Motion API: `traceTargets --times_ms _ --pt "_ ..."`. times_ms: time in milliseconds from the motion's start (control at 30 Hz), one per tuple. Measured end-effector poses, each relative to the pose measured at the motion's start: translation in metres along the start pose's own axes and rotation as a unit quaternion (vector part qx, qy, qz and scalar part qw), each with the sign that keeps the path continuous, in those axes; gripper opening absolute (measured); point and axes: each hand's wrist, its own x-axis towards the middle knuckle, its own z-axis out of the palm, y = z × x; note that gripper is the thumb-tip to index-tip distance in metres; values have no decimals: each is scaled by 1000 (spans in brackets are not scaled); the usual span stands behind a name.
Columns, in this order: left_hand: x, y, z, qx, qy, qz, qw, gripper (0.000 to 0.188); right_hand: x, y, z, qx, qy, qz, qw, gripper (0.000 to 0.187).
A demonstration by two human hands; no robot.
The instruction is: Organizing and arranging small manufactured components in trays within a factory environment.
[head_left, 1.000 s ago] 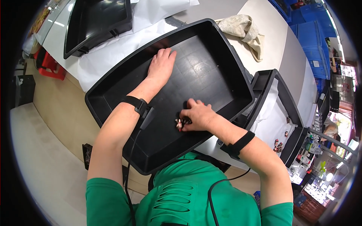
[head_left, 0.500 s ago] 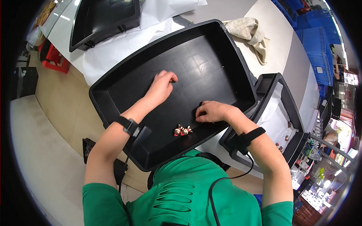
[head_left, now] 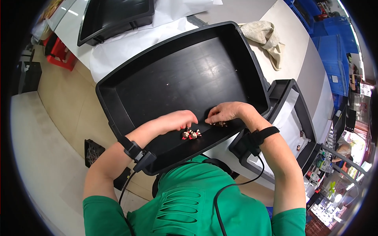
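Observation:
Two small red, white and brown figurines [head_left: 190, 135] lie side by side on the floor of a large black tray [head_left: 165, 84], close to its near wall. Just above them is my left hand [head_left: 179, 120], its fingers curled down and pressed together; whatever is in them, if anything, is hidden. My right hand [head_left: 226, 111] is a little farther right, low in the tray, with thumb and fingers bent inward. Small brown and pale pieces [head_left: 220, 124] show under its curled fingers, too covered to make out fully.
To the right, a second black tray [head_left: 293, 84] lined with white paper holds a few small figurines [head_left: 298, 148]. Another black tray [head_left: 118, 17] and white paper [head_left: 114, 59] are at the far left. A beige cloth [head_left: 262, 35] lies beyond the tray. Blue crates [head_left: 332, 59] stand at right.
My left hand has come from the middle of the tray toward me, down to the two figurines. My right hand has shifted slightly, and small brown pieces now show beneath it.

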Motion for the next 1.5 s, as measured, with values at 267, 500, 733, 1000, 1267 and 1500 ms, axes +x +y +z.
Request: traceTargets --times_ms 267,500,733,1000,1267,1500 --pt "-4 -15 30 609 60 173 772 45 -4 1 19 -178 97 -56 978 28" --pt "3 -3 36 636 50 223 737 37 -39 26 28 -14 303 -294 907 27" --pt "-4 12 29 560 69 201 801 44 -172 133 105 382 368 -252 810 30" --pt "-9 72 70 259 42 164 951 44 -133 362 265 390 643 109 650 41" --pt "41 120 295 505 -79 175 841 48 -163 385 356 351 802 15 483 26" --pt "208 92 466 598 -89 172 778 52 -176 411 442 367 802 11 470 20"
